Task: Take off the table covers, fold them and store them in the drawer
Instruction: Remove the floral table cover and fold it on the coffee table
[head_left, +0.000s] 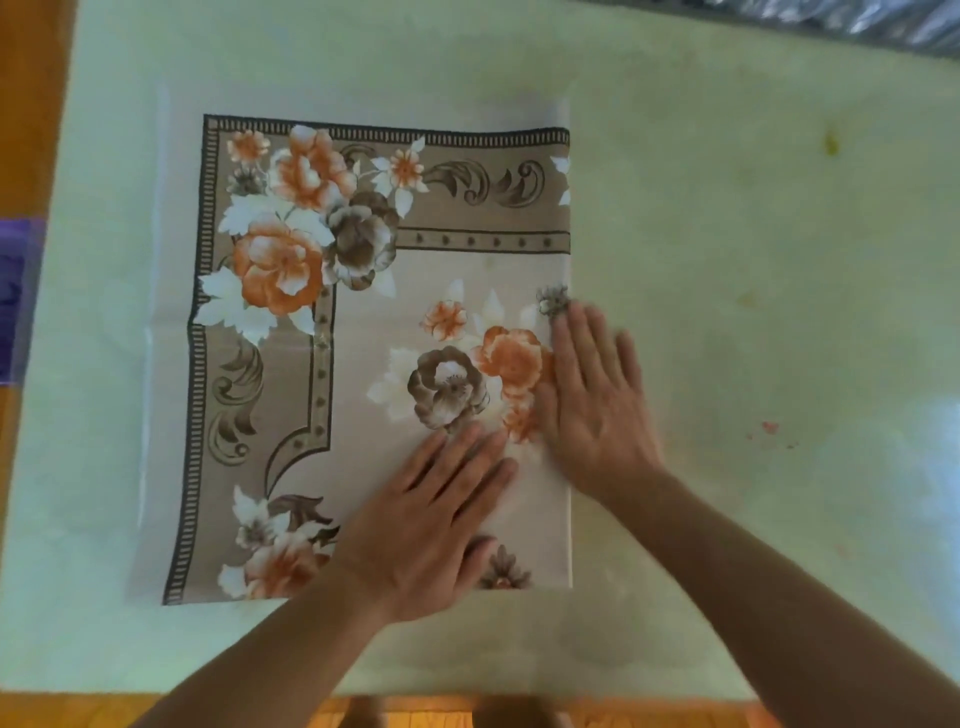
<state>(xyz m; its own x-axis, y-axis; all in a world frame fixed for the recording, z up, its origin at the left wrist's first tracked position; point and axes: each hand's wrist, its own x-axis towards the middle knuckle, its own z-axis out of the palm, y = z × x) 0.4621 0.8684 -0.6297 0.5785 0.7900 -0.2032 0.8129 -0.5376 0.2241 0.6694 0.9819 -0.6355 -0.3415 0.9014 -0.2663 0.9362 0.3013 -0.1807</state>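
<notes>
**Q:** Where is the cover, and what are your hands doing?

**Me:** The cover lies flat on the table, already folded into a rectangle, flower print up. Both hands are on it, flat, fingers straight, gripping nothing. My left hand presses near the edge closest to me, palm down. My right hand sits just ahead of it and to its right, over the cover's right edge, fingertips reaching a small brown flower. The right hand is blurred, so I can't say exactly how it bears down.

**Q:** Which step is this?

**Me:** Folding, I judge. The cover is off and partly folded; the straight right edge under my right hand reads as a crease, and I seem to be flattening it. To the left of my hands a pale margin shows beyond the printed border, likely a lower layer sticking out.

**Q:** What does the next move call for?

**Me:** Probably another fold, since the piece looks large for a drawer. I'd need to pinch two corners, lift one half over the other, match edges, then press again. The far-left corners are well away from both hands, so that means a reach.

**Q:** And the drawer?

**Me:** Not in view. Storing isn't begun. Beyond the near table edge I see only wood floor.
</notes>
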